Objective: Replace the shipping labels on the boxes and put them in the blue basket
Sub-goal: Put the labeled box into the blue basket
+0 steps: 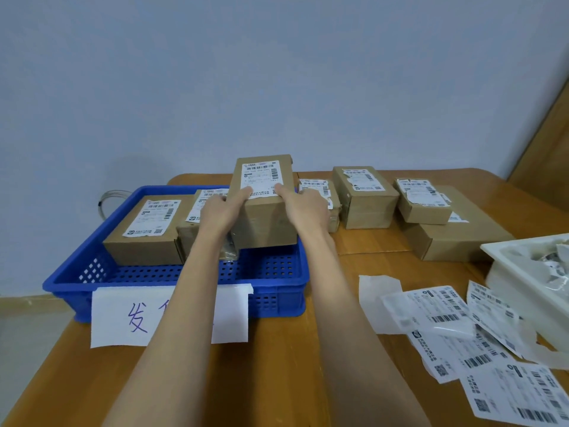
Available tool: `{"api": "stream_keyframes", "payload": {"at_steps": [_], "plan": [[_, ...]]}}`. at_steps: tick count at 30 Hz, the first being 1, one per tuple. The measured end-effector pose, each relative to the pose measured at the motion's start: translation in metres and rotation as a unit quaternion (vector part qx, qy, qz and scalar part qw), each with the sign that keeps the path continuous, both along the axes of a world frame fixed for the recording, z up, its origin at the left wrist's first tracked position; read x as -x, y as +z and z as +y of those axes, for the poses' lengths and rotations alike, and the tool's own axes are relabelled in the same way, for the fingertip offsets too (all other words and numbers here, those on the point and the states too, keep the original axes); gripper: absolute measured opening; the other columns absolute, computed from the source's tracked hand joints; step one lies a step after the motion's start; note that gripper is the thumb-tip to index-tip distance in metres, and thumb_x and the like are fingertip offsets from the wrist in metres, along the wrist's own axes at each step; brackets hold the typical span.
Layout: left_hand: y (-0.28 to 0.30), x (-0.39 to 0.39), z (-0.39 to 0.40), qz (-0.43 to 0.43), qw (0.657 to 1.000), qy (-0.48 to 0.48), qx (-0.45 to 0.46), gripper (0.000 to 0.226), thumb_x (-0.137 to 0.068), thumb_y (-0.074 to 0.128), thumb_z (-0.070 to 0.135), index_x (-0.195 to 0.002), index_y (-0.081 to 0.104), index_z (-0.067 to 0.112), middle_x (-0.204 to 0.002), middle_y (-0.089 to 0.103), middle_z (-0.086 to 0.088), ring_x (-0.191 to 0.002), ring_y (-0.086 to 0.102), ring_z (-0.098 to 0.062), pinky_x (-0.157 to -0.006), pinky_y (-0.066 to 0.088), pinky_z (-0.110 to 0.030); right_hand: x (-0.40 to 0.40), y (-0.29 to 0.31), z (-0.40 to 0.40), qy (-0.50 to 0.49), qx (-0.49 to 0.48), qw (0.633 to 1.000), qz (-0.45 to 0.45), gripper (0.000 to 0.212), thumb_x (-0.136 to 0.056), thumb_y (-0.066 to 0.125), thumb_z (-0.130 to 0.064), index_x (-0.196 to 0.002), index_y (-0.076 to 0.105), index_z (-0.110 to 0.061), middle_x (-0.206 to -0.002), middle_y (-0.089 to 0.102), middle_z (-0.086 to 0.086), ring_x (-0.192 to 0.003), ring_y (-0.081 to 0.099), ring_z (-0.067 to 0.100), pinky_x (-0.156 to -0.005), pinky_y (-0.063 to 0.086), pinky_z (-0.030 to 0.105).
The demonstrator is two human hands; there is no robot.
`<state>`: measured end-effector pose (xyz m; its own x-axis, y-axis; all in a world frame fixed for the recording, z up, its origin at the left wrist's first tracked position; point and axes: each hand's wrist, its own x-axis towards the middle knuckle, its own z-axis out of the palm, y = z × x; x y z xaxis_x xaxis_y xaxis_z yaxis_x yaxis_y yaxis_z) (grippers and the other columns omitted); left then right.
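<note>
A brown cardboard box [264, 224] with a fresh white label on top hangs tilted over the right half of the blue basket [278, 300]. My left hand [222, 212] grips its left side and my right hand [304, 208] grips its right side, both thumbs lying on the label. Two labelled boxes lie inside the basket: one at the left [147, 232] and one [192, 224] partly hidden behind my left arm.
Several boxes with torn labels stand on the wooden table at the right [365, 197], [423, 200], above a larger flat box [455, 238]. Loose labels and backing papers [462, 334] lie front right beside a white tray [529, 272]. A paper sign [123, 315] hangs on the basket front.
</note>
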<state>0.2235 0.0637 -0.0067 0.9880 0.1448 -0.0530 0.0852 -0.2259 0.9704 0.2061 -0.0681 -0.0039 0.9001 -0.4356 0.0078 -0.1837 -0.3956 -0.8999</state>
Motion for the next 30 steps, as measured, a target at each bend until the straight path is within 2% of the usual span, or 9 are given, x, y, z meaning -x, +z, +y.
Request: {"api": "stream_keyframes", "payload": {"at_steps": [2,4,8,11,15,18,23,28,30], "plan": [[-0.001,-0.001,-0.001,0.003,1.000,-0.001,0.002,0.052,-0.091,0.059,0.045,-0.127,0.052,0.008,-0.112,0.052,-0.003,-0.101,0.049,-0.023,-0.057,0.036,-0.028,0.001,0.001,0.001,-0.001,0.007,1.000,-0.008,0.052,-0.092,0.054,-0.054,-0.118,0.059,-0.009,-0.115,0.063,0.007,-0.104,0.058,0.027,-0.074,0.039,0.032],[-0.002,-0.003,0.000,0.003,1.000,0.001,0.001,0.050,-0.091,0.060,0.044,-0.127,0.050,0.010,-0.115,0.051,-0.003,-0.103,0.048,-0.022,-0.057,0.035,-0.028,0.002,0.001,0.003,-0.001,0.016,1.000,-0.013,0.046,-0.094,0.053,-0.049,-0.120,0.056,-0.011,-0.116,0.062,0.007,-0.105,0.058,0.028,-0.075,0.040,0.033],[-0.011,-0.004,0.001,-0.003,1.000,-0.003,-0.009,0.049,-0.091,0.060,0.042,-0.129,0.049,0.013,-0.116,0.051,-0.002,-0.105,0.048,-0.021,-0.077,0.038,-0.033,0.008,-0.006,0.008,-0.002,0.050,0.998,-0.027,0.040,-0.099,0.048,-0.040,-0.123,0.055,-0.008,-0.119,0.061,0.009,-0.107,0.057,0.030,-0.078,0.040,0.033],[-0.015,-0.004,0.003,-0.010,1.000,-0.001,-0.011,0.043,-0.091,0.061,0.041,-0.123,0.054,0.014,-0.117,0.056,-0.002,-0.106,0.052,-0.022,-0.080,0.039,-0.034,0.010,-0.010,0.012,-0.014,0.074,0.997,-0.031,0.041,-0.100,0.046,-0.040,-0.123,0.054,-0.007,-0.120,0.060,0.010,-0.110,0.056,0.030,-0.077,0.036,0.032],[-0.020,-0.001,0.003,-0.019,1.000,0.007,-0.011,0.037,-0.090,0.062,0.040,-0.116,0.058,0.014,-0.112,0.059,-0.001,-0.101,0.054,-0.021,-0.080,0.040,-0.034,0.010,-0.015,0.014,-0.022,0.094,0.995,-0.023,0.038,-0.102,0.044,-0.038,-0.120,0.055,-0.006,-0.119,0.062,0.011,-0.108,0.057,0.030,-0.076,0.034,0.030],[-0.024,0.000,0.002,-0.025,1.000,0.014,-0.004,0.031,-0.089,0.064,0.038,-0.109,0.059,0.015,-0.108,0.060,-0.001,-0.099,0.054,-0.021,-0.078,0.039,-0.033,0.011,-0.018,0.018,-0.025,0.138,0.989,-0.040,0.041,-0.103,0.043,-0.032,-0.139,0.042,-0.014,-0.118,0.063,0.010,-0.108,0.059,0.030,-0.075,0.034,0.031],[-0.025,-0.001,-0.001,-0.021,0.999,0.024,0.010,0.025,-0.087,0.066,0.034,-0.101,0.061,0.015,-0.099,0.060,0.002,-0.094,0.055,-0.021,-0.063,0.040,-0.029,0.005,-0.027,0.019,-0.012,0.179,0.982,-0.057,0.039,-0.103,0.039,-0.027,-0.141,0.038,-0.022,-0.112,0.065,0.010,-0.103,0.059,0.032,-0.075,0.038,0.035],[-0.026,-0.003,-0.004,-0.010,0.999,0.027,-0.015,0.024,-0.087,0.066,0.034,-0.100,0.061,0.015,-0.102,0.060,0.000,-0.098,0.055,-0.024,-0.077,0.045,-0.034,0.004,-0.029,0.018,0.002,0.163,0.985,-0.053,0.041,-0.103,0.038,-0.024,-0.144,0.036,-0.021,-0.121,0.062,0.012,-0.109,0.056,0.034,-0.081,0.044,0.038],[-0.026,-0.005,-0.003,-0.007,0.999,0.021,-0.037,0.023,-0.088,0.064,0.034,-0.103,0.060,0.017,-0.106,0.058,0.000,-0.100,0.053,-0.024,-0.076,0.045,-0.033,0.004,-0.027,0.019,0.006,0.167,0.985,-0.043,0.041,-0.103,0.037,-0.024,-0.145,0.036,-0.019,-0.123,0.060,0.013,-0.112,0.054,0.035,-0.083,0.043,0.039]]}}
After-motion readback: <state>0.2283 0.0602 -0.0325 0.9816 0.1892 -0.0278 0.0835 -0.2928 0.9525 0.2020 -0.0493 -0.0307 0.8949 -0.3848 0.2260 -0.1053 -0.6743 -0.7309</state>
